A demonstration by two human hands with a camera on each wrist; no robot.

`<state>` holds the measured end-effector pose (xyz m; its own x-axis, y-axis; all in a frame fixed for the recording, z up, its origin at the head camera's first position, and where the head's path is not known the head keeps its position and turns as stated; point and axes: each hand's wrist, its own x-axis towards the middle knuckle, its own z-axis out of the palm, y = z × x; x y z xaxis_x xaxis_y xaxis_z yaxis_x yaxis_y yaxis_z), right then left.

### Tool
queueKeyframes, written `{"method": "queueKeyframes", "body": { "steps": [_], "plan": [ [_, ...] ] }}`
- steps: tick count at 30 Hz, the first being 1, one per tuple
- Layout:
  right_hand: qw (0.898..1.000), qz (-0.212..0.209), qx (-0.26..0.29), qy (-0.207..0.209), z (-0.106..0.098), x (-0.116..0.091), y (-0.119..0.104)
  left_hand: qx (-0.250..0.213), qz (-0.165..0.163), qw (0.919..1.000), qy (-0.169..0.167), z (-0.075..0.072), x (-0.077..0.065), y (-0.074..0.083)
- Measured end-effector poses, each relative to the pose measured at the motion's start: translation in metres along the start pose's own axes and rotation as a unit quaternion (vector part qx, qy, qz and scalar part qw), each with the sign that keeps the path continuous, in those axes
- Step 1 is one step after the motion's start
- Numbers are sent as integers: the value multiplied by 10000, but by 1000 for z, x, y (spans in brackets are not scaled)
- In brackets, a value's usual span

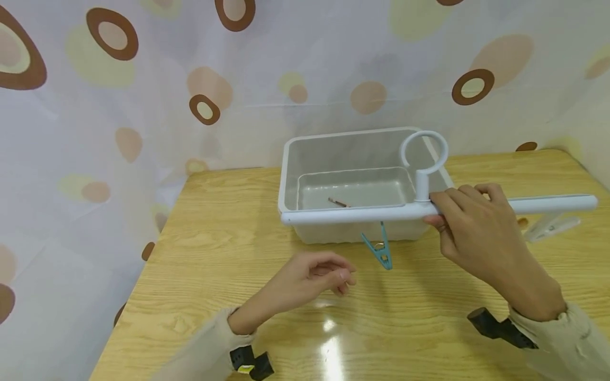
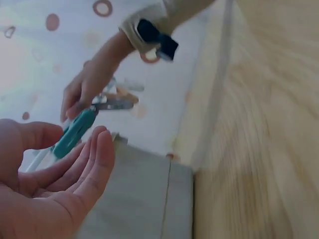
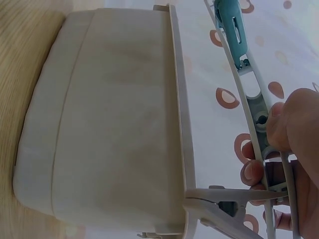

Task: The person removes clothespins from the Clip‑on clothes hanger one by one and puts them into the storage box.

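Observation:
My right hand [image 1: 491, 238] grips the bar of a white clip hanger [image 1: 352, 214] near its round hook, holding it up level above the table. A teal clip [image 1: 381, 254] dangles from the bar left of the hook, and a whitish clip [image 1: 553, 227] hangs toward the right end. In the right wrist view, the thumb and fingers wrap the bar between the teal clip [image 3: 232, 27] and the pale clip [image 3: 224, 206]. My left hand [image 1: 310, 278] is loosely bent and holds nothing, below and left of the teal clip. The left wrist view is blurred.
Behind the hanger stands a white plastic bin [image 1: 290, 159] on the wooden table [image 1: 209, 243]. A small brown object [image 1: 337, 202] lies inside it, partly hidden by the bar. A patterned curtain [image 1: 333, 53] hangs along the back and left of the table.

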<state>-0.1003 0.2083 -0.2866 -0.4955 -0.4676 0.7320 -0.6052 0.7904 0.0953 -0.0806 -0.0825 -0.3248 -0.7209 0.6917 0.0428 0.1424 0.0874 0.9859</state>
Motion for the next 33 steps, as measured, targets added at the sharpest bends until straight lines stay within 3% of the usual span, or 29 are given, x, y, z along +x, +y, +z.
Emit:
{"method": "queueKeyframes", "body": {
  "steps": [4,9,15,22,33],
  "plan": [
    [10000,32,-13,0,0,0,0,-975,-60,9950,-209,15,16,3],
    [9999,94,-33,31,1,0,0,-1587,1,9868,-308,28,30,5],
    [9999,119,-45,10,2,0,-1,-1887,47,9818,-199,37,40,2],
    [10000,76,-46,20,3,1,-1,-2326,260,9719,236,45,50,2],
    [9998,75,-151,-51,2,0,-1,-2004,580,9774,332,47,56,1]
  ]
}}
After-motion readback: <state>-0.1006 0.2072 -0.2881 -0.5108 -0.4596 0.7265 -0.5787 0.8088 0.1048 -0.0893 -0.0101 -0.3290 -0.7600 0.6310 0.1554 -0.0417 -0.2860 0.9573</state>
